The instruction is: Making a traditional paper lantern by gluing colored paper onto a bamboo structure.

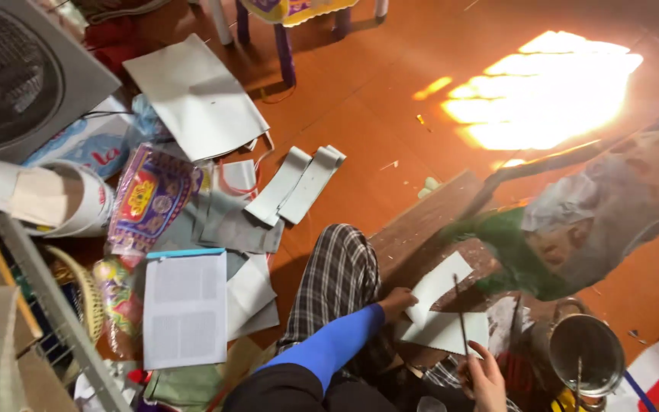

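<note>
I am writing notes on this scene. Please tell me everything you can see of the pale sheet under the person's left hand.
The pale sheet is a flat, thin piece, grey-white, and looks like paper or card. It is roughly four-sided and lies tilted, one corner pointing up and to the right. It rests on a dark wooden board and overlaps a second pale sheet nearer the person. The left hand, in a blue sleeve, touches its lower left edge. The right hand holds a thin stick that crosses over it.

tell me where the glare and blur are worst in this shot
Head view: a sunlit patch on the orange floor is blown out white; the other person at right is smeared by motion; the left hand on the paper and the right hand with a thin stick stay fairly sharp.
</note>
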